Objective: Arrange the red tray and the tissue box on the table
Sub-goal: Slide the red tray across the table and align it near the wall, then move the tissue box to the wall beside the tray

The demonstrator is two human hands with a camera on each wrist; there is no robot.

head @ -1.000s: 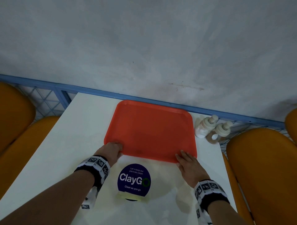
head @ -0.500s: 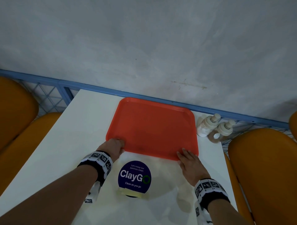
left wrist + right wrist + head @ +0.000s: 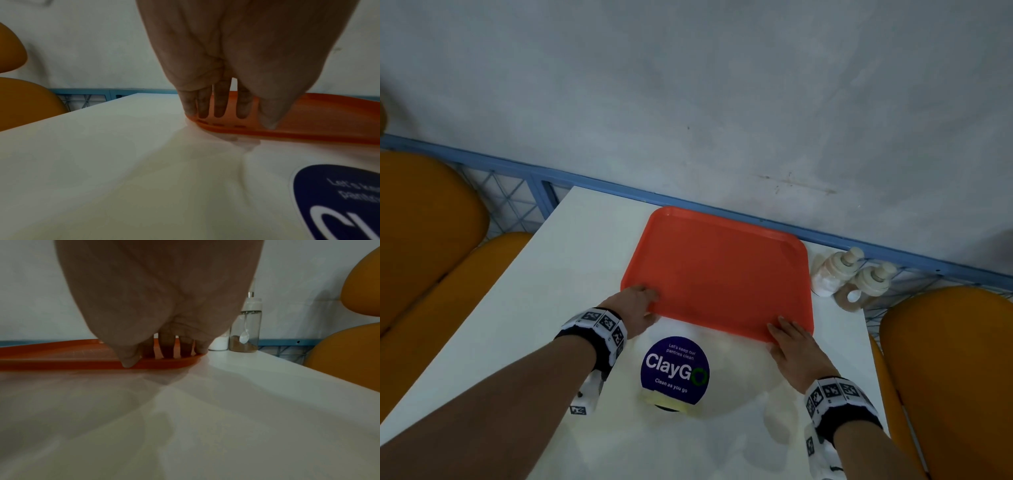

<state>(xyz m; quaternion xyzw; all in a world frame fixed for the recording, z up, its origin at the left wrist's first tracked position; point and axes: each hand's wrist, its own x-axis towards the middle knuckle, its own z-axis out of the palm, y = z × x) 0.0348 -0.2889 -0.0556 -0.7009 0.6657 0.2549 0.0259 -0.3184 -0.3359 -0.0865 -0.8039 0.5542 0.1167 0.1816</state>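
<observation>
The red tray [image 3: 719, 274] lies flat on the white table [image 3: 551, 291], its far edge close to the blue rail. My left hand [image 3: 637, 305] rests on the tray's near left corner, fingers [image 3: 222, 104] extended onto the rim and thumb at the near edge of the tray [image 3: 318, 120]. My right hand [image 3: 791, 339] presses its straight fingers [image 3: 166, 350] on the near right corner of the tray [image 3: 61, 352]. No tissue box is in any view.
A round blue ClayGo sticker [image 3: 674, 373] sits on the table between my wrists. Two lidded jars [image 3: 828, 274] [image 3: 866, 287] stand right of the tray at the far edge. Orange chairs [image 3: 431, 222] [image 3: 955, 359] flank the table. A blue rail [image 3: 585, 178] and grey wall lie behind.
The tray has slid a little away from me toward the wall, with both hands following at its near corners.
</observation>
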